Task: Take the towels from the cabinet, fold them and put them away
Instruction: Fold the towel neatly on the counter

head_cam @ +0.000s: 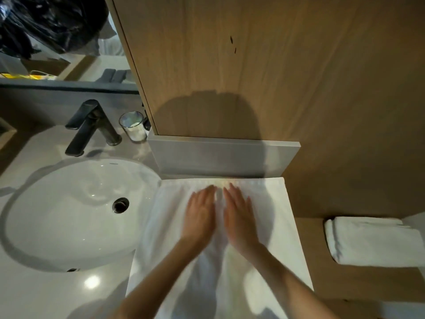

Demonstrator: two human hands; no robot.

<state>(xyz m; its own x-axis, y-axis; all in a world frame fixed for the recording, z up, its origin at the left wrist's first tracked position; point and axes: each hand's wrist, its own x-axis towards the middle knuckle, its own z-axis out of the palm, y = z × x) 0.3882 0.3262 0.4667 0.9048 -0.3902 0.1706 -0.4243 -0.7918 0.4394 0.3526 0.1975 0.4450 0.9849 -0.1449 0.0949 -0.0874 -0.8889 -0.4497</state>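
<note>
A white towel [276,226] lies spread flat on the counter, to the right of the sink, reaching back to the grey backsplash. My left hand [200,215] and my right hand [239,217] press side by side on its middle, palms down with straight fingers pointing away from me. A second white towel [372,242], folded, lies on a lower wooden shelf [308,249] at the right.
A round white sink [57,215] with a black tap [89,125] fills the left. A glass tumbler [133,126] stands by the tap. A tall wooden cabinet panel [253,65] rises behind the towel above a grey backsplash [220,157]. A mirror [57,42] hangs at the upper left.
</note>
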